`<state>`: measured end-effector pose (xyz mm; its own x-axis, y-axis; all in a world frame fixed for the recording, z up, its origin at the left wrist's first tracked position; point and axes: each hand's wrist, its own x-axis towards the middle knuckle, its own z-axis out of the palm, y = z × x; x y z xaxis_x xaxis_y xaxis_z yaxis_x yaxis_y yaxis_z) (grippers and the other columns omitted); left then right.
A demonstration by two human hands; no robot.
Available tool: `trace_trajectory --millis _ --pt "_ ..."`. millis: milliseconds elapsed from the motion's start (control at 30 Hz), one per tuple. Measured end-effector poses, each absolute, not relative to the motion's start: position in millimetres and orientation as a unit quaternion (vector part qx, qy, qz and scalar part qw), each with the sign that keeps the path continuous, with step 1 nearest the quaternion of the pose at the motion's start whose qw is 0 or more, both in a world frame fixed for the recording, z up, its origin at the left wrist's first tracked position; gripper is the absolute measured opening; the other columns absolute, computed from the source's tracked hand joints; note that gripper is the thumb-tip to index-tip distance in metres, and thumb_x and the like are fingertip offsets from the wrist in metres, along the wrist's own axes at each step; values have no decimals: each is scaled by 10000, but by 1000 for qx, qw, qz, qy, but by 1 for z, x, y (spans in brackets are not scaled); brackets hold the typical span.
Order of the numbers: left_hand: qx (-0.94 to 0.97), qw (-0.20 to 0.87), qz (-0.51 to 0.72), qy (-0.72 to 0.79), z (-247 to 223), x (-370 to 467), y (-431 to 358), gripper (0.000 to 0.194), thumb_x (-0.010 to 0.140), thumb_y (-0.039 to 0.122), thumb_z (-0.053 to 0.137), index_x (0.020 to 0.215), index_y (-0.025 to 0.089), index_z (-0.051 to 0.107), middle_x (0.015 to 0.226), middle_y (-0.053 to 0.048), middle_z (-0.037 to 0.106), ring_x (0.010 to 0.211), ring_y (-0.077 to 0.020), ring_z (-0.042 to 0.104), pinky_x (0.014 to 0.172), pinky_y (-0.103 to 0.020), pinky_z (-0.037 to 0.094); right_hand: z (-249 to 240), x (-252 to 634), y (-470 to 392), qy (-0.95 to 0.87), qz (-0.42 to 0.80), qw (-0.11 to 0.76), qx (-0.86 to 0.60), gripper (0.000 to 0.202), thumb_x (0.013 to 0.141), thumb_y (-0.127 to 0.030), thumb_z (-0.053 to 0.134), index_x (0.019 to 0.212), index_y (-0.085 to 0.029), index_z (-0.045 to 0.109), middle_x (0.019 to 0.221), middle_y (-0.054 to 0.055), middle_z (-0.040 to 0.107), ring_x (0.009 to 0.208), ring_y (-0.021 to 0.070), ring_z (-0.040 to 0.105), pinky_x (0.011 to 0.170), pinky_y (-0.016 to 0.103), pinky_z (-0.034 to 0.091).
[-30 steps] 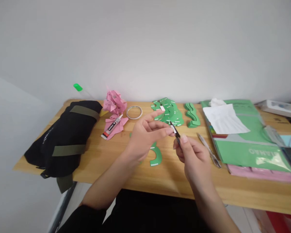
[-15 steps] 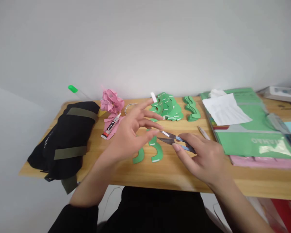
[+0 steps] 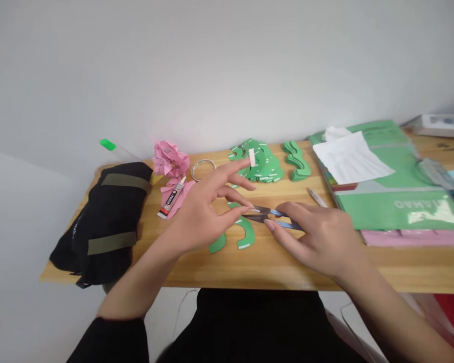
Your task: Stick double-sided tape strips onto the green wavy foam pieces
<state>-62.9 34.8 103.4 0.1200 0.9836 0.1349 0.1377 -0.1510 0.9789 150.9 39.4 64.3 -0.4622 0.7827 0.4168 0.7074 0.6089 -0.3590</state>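
Note:
My right hand (image 3: 320, 237) grips a pair of small spring scissors (image 3: 274, 212), their dark blades pointing left and slightly apart. The thumb and a finger of my left hand (image 3: 208, 214) pinch a small white tape strip right at the blade tips. Stuck to the left index fingertip is another white tape piece (image 3: 251, 157), standing up. Under and beside the left hand lie curved green cutouts (image 3: 245, 233) with white strips on them. Behind the hands is an overlapping pile of similar green cutouts (image 3: 267, 164).
Right of the pile sits a neat stack of wavy green pieces (image 3: 298, 161), near a pen (image 3: 317, 197). A green folder (image 3: 412, 209) bears crumpled white paper (image 3: 351, 159). To the left are a tape roll (image 3: 203, 170), a glue tube (image 3: 171, 198), pink paper (image 3: 170, 159) and a black bag (image 3: 109, 222).
The left index finger with its tape piece has moved slightly right and down. The pinched strip shows less now, lying against the upper scissor blade. The camera view has shifted a little.

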Motion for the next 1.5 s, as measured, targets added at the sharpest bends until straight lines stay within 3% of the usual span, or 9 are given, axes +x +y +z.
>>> trace_trajectory --millis 267,400,600,833,1000,1100,1200,1367,1500 --pt "630 474 418 452 95 -64 40 651 715 64 784 1293 316 620 1070 -29 699 717 -149 717 740 -298 599 59 155 39 -857 70 248 -446 468 940 -515 433 716 -183 675 535 37 657 406 135 507 438 274 224" --pt "565 508 449 470 88 -68 33 614 715 102 806 1267 297 620 1073 -43 700 723 -153 718 689 -282 585 42 158 42 -810 153 188 -534 475 861 -617 518 707 -194 667 506 37 622 409 159 495 443 280 193" --pt "431 559 505 496 48 -66 11 579 718 131 810 1227 260 567 1155 -51 662 807 -139 734 735 -253 568 13 136 37 -561 553 358 -501 348 790 -508 643 891 -182 711 751 37 693 620 152 593 535 270 404" --pt "398 579 507 500 13 -60 -4 615 754 187 776 1284 256 473 1270 -89 597 912 -171 732 788 -285 580 -3 111 31 -517 596 372 -488 265 713 -447 694 708 -185 654 588 -29 548 541 111 464 523 254 394" --pt "545 361 498 569 -19 -57 -19 784 737 205 783 1403 308 382 1462 -133 457 1236 -279 595 903 -381 564 -23 120 28 -509 530 404 -545 283 748 -473 658 715 -197 607 558 -41 539 493 107 472 511 255 409" --pt "649 242 441 570 -39 -47 -29 923 698 174 809 1462 332 315 1485 -137 417 1345 -330 482 895 -420 580 -34 125 21 -480 513 401 -588 361 819 -532 595 935 -190 607 488 -82 491 399 119 474 454 261 403" --pt "706 161 388 570 -50 -35 -34 911 749 139 764 1491 314 266 1493 -156 399 1388 -331 426 968 -476 553 -41 125 15 -472 513 405 -592 479 846 -560 569 1128 -174 557 546 -54 582 468 166 596 468 281 469" --pt "733 100 379 556 -53 -26 -33 764 850 40 569 1504 266 244 1491 -176 396 1325 -289 499 1011 -469 532 -42 117 16 -460 513 441 -575 486 860 -555 544 1164 -176 525 630 -28 632 559 173 648 533 304 546" --pt "727 98 399 550 -55 -28 -31 775 843 2 511 1515 258 222 1480 -182 394 1295 -280 528 976 -457 559 -42 112 20 -458 521 451 -562 457 854 -551 547 1114 -176 534 638 -20 634 566 169 648 539 300 551"
